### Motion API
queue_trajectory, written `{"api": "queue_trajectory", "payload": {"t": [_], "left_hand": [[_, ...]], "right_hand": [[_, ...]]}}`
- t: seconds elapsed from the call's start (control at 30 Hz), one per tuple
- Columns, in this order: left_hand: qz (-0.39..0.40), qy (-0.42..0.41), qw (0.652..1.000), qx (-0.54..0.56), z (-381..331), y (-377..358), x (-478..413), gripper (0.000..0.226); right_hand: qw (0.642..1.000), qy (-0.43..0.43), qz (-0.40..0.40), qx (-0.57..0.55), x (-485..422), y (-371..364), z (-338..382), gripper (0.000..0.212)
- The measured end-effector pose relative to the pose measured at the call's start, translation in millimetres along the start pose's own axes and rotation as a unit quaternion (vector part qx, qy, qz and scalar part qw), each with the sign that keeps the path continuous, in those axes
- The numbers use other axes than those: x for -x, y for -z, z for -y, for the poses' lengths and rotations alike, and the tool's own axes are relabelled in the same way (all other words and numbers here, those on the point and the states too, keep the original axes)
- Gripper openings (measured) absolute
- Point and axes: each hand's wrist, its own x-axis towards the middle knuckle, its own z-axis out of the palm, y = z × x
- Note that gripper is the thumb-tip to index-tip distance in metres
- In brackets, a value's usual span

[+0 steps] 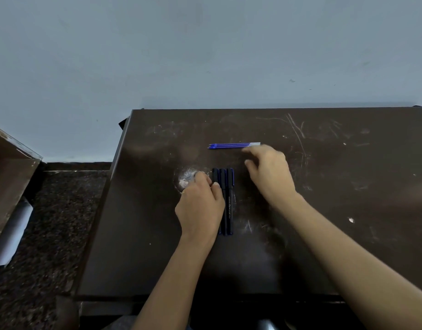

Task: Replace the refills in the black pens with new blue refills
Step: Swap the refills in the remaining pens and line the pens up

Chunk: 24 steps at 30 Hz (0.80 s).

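Three black pens (pixel 229 201) lie side by side, touching, on a dark brown table (pixel 336 234). They run near to far, with their caps at the far end, and the rightmost one shows white lettering along its barrel. Farther back on the table, apart from the pens, three blue refills (pixel 231 145) lie pressed together in a row running left to right, with their tips pointing left and their clear ends to the right.

The left hand (pixel 200 208) sits at the left side of the pens and covers most of the leftmost pen (pixel 214 175). Its fingers are curled and its thumb tip presses on that pen's barrel, a narrow pinch on this one pen. The right hand (pixel 270 177) is blurred, to the right of the pens. Its fingers are loosely spread and hold nothing, and its far fingertips are just beside the right end of the refills.

One pale worn patch (pixel 187 179) marks the tabletop just left of the pen caps, and many scratches show toward the far right. A grey-blue wall (pixel 205 55) stands behind the table. To the left lie a dark speckled floor (pixel 62 222) and one white roll (pixel 12 232).
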Motion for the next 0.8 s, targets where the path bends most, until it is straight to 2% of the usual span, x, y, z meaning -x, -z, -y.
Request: {"api": "queue_trajectory", "payload": {"t": [0.27, 0.43, 0.63, 0.8], "left_hand": [[0.004, -0.005, 1.000, 0.003, 1, -3, -1, 0.022], [0.002, -0.011, 1.000, -0.003, 2, -2, -2, 0.023], [-0.004, -0.014, 1.000, -0.008, 1, -1, -2, 0.024], [-0.009, -0.007, 1.000, -0.005, 1, 0, -2, 0.023]], "right_hand": [[0.975, 0.107, 0.120, 0.153, -76, -9, 10, 0.034], [0.963, 0.103, 0.164, 0.190, -82, -20, 12, 0.030], [0.974, 0.075, 0.125, 0.176, -71, -21, 4, 0.030], [0.983, 0.017, 0.081, 0.162, -44, -13, -8, 0.032]]}}
